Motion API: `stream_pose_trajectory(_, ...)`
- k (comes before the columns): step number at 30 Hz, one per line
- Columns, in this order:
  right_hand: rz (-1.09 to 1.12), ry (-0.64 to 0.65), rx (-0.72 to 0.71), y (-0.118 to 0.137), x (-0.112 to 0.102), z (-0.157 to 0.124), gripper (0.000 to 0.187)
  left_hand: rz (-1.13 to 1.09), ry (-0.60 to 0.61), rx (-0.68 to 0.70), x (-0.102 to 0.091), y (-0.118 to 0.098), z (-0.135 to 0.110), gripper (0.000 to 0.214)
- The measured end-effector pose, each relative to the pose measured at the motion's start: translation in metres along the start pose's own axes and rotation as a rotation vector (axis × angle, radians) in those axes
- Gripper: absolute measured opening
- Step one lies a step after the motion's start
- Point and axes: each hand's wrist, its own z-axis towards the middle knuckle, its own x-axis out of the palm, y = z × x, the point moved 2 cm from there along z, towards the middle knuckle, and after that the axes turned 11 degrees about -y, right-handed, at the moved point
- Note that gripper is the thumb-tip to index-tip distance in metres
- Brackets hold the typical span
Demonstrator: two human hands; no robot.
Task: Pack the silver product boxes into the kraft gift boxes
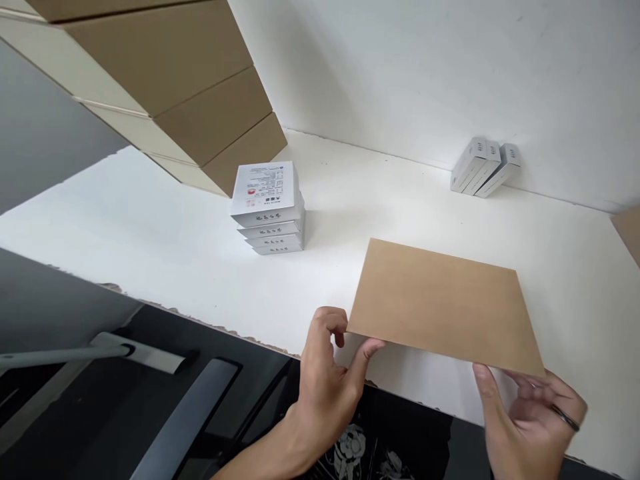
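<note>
White tabletop; small boxes near brown stack; left hand, right hand grip cardboard, fingers half-curled.

top white box — "white tea", chinese characters, small print

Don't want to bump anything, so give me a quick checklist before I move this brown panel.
1. Left hand at the near left corner of the brown panel: ok.
2. Right hand at its near right corner: ok.
3. Small white box stack apart from the panel: ok.
4. Three small boxes by the wall standing straight: not ok, the rightmost tilts.
5. Gap between the small stack and the large brown boxes: cannot tell, they overlap in view.
</note>
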Motion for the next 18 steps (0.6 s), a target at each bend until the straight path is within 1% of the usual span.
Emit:
stream_pose_trajectory(2, -0.036, -0.012, -0.054, -0.007, -0.010, 0.002, 0.058, -0.039, 0.022, 0.006, 0.003, -0.002, -0.003, 0.027)
stream_pose_trajectory(5, -0.067, 0.035, -0.131, -0.014, -0.020, 0.004, 0.057, -0.071, 0.045, 0.006, 0.006, -0.002, -0.006, 0.028)
stream_pose_trajectory(8, -0.113, 0.027, -0.177, -0.017, -0.026, 0.006, 0.054, -0.093, 0.055, -0.004, 0.006, -0.003, -0.005, 0.028)
stream_pose_trajectory(11, -0.161, 0.028, -0.215, -0.017, -0.030, 0.011, 0.049, -0.116, 0.093, -0.018, 0.005, -0.006, -0.002, 0.029)
stream_pose_trajectory(15, -0.221, 0.070, -0.205, -0.017, -0.035, 0.021, 0.047, -0.136, 0.118, -0.025, 0.003, -0.011, 0.000, 0.029)
stream_pose_trajectory(18, -0.191, 0.101, -0.164, -0.018, -0.037, 0.025, 0.048, -0.137, 0.134, -0.068, 0.001, -0.011, 0.002, 0.030)
